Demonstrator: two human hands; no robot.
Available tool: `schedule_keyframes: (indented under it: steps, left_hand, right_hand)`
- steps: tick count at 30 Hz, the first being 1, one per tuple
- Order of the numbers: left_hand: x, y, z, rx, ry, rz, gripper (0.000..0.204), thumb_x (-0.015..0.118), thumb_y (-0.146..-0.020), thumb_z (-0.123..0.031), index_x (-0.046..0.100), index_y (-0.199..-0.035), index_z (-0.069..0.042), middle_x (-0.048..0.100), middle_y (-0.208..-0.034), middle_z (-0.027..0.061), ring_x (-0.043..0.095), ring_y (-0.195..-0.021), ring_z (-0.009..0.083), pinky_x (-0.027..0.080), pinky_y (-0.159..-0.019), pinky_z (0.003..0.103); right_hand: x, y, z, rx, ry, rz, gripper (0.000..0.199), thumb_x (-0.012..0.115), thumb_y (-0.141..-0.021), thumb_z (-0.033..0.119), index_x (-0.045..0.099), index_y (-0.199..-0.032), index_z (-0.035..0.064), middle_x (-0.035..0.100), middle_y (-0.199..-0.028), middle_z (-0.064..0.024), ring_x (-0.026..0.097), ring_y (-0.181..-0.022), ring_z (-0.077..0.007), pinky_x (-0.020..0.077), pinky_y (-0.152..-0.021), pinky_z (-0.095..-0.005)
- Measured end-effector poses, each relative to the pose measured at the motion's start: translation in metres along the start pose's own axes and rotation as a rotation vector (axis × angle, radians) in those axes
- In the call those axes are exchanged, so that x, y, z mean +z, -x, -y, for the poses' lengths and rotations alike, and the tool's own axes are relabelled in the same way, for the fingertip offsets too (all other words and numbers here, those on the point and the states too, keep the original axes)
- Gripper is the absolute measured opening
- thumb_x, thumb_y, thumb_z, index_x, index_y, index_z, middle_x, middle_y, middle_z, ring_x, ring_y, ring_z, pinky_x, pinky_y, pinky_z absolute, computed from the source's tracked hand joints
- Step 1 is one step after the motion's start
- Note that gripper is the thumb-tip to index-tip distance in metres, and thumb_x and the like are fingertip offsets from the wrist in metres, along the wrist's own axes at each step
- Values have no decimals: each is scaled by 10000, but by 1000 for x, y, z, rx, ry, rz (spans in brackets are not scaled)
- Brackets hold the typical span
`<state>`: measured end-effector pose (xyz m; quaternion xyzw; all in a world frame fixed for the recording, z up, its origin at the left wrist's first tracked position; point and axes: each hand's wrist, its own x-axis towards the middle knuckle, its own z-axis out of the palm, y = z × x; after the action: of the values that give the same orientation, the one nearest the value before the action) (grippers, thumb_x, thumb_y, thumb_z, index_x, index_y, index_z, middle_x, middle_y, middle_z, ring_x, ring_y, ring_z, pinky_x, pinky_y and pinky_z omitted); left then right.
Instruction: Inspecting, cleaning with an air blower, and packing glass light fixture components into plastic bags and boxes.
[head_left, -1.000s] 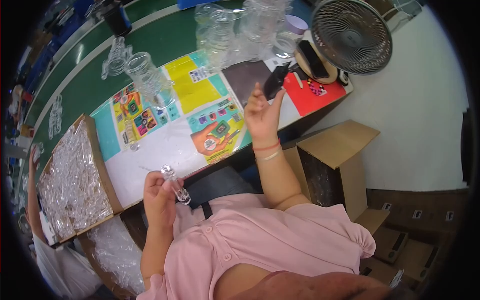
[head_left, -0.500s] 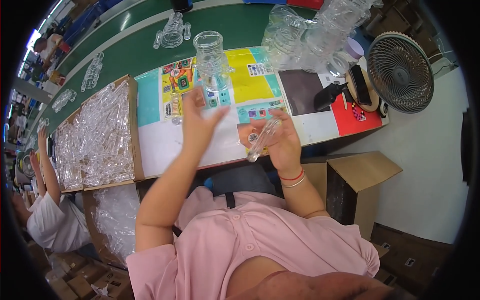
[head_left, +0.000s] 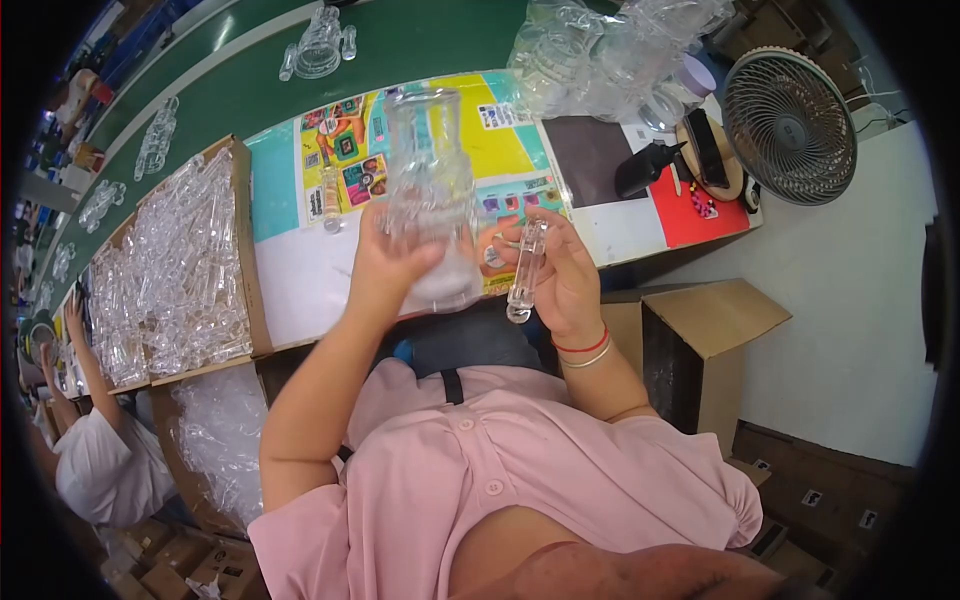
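Observation:
A tall clear vessel (head_left: pixel 436 190), waisted with a wide round base, is tilted over the front of the table. My left hand (head_left: pixel 385 265) is closed around its lower side, and both are slightly blurred. In my right hand (head_left: pixel 567 280) a short clear tube with a rounded end (head_left: pixel 525 270) is pinched upright between thumb and fingers, just right of the vessel's base. The two clear pieces look apart. Another small clear tube (head_left: pixel 331 200) lies on the printed sheet left of the vessel.
A cardboard tray (head_left: pixel 250 250) heaped with clear tubes stands at left. More clear parts (head_left: pixel 318 50) sit on the green belt (head_left: pixel 240 90). Bagged clear vessels (head_left: pixel 590 65), a black bottle (head_left: pixel 648 170) and a fan (head_left: pixel 790 125) stand at right; an open carton (head_left: pixel 710 320) is below. Another person (head_left: pixel 110 450) works at far left.
My left hand has taken hold of the vessel, which has come off the sheet toward me. The tube in my right hand has turned more upright. The whole view has shifted a little.

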<state>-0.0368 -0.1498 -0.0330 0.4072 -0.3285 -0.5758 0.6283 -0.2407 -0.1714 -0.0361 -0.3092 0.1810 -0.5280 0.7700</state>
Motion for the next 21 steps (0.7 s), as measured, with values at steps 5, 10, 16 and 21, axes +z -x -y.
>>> schedule_keyframes:
  steps: [5, 10, 16, 21]
  left_hand:
    - [12, 71, -20, 212, 122, -50, 1028, 858, -567, -150, 173, -1328, -63, 412, -1248, 157, 491, -1111, 265, 433, -936, 406]
    - [16, 91, -41, 286, 26, -34, 1174, 869, -559, -179, 46, -1391, -79, 381, -1279, 171, 447, -1177, 282, 406, -976, 419]
    - [2, 107, -34, 283, -15, -4, 1075, 867, -553, -136, 159, -1356, -38, 395, -1271, 158, 458, -1167, 260, 409, -971, 400]
    - [-9, 118, -36, 236, -66, 15, 980, 868, -544, -118, 248, -1297, -23, 427, -1239, 134, 468, -1146, 232, 416, -946, 379]
  right_hand:
    - [35, 15, -6, -25, 237, 121, 415, 570, -886, 250, 470, -1185, -20, 615, -1017, -166, 615, -957, -253, 514, -823, -359]
    - [52, 23, -13, -78, 315, 214, 420, 619, -854, 221, 495, -1167, -32, 615, -1031, -167, 611, -970, -235, 507, -827, -340]
    - [62, 34, -14, -99, 368, 226, 417, 679, -808, 181, 533, -1126, -45, 612, -1064, -153, 606, -959, -205, 488, -842, -325]
    - [69, 39, -17, -236, 512, 291, 322, 639, -812, 14, 554, -1116, -46, 609, -995, -133, 607, -971, -213, 490, -849, -328]
